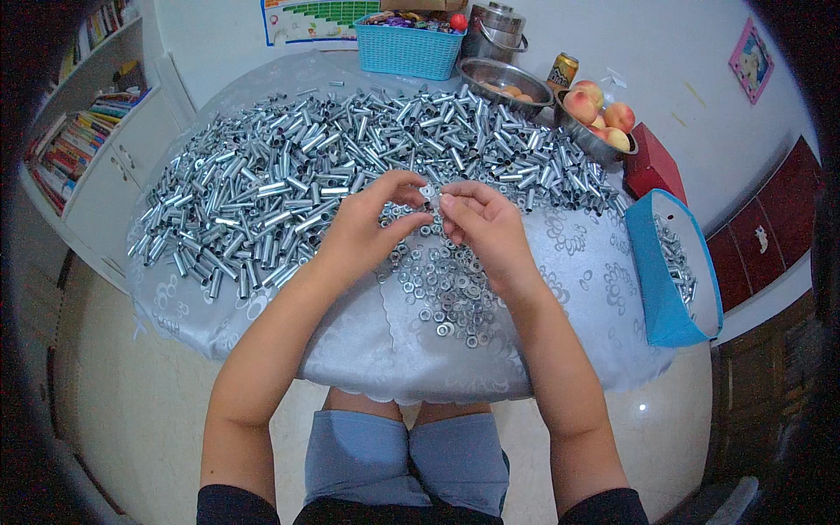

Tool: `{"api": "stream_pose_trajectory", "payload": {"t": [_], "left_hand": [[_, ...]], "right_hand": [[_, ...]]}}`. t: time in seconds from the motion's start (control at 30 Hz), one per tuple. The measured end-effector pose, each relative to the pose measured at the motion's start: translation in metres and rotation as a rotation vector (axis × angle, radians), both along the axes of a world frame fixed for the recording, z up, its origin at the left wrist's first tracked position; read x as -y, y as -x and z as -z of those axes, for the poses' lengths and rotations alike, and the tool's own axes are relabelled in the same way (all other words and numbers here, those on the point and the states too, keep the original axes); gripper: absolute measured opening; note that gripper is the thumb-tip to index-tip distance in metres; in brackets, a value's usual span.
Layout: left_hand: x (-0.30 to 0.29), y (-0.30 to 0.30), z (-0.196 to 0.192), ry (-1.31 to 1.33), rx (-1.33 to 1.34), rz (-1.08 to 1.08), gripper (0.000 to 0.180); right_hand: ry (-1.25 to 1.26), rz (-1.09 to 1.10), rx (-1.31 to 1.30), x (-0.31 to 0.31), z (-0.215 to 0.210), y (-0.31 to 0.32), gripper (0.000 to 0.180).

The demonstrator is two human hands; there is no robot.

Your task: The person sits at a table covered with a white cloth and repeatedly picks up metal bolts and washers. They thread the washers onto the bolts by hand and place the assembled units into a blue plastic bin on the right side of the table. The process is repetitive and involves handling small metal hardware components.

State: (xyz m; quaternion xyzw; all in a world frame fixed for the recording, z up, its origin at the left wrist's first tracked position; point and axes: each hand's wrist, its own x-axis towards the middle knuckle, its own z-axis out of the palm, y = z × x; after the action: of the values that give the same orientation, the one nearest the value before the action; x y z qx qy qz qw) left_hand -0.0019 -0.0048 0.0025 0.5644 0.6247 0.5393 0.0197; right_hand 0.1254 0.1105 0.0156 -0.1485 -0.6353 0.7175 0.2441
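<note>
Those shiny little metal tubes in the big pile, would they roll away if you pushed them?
Probably. The metal tubes look round and smooth, so loose ones would likely roll on the tablecloth. They seem stiff and slippery. Heaped together, they'd more likely slide and clatter than travel far.

Far and left of my hands the table is buried under a heap of metal tubes, no flat spot there. Loose washers cover the near middle. Bare tablecloth to the right is passable up to the blue bin; bowls of fruit block far right.
</note>
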Motion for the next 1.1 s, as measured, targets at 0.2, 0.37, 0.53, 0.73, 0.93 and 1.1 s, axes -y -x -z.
{"api": "stream_pose_trajectory", "payload": {"t": [0.2, 0.37, 0.53, 0.73, 0.93, 1.1], "left_hand": [[-0.001, 0.001, 0.0, -0.027, 0.102, 0.002, 0.038], [-0.004, 0.006, 0.003, -0.03, 0.053, -0.041, 0.027], [-0.004, 0.014, 0.004, 0.003, 0.467, -0.001, 0.021], [-0.002, 0.017, -0.003, -0.067, 0.777, -0.024, 0.023], [-0.004, 0.02, 0.003, -0.016, 0.911, 0.071, 0.023], [-0.004, 0.021, 0.005, 0.025, 0.943, 0.075, 0.022]], "right_hand": [[0.022, 0.09, 0.02, 0.0, -0.003, 0.0, 0.022], [-0.503, 0.193, 0.036, -0.012, 0.014, 0.001, 0.02], [-1.266, 0.296, 0.169, -0.018, 0.025, 0.002, 0.021], [-1.385, 0.28, 0.149, -0.019, 0.032, 0.006, 0.028], [-1.347, 0.23, 0.1, -0.024, 0.046, 0.018, 0.023], [-1.33, 0.222, 0.182, -0.021, 0.043, 0.017, 0.019]]}}
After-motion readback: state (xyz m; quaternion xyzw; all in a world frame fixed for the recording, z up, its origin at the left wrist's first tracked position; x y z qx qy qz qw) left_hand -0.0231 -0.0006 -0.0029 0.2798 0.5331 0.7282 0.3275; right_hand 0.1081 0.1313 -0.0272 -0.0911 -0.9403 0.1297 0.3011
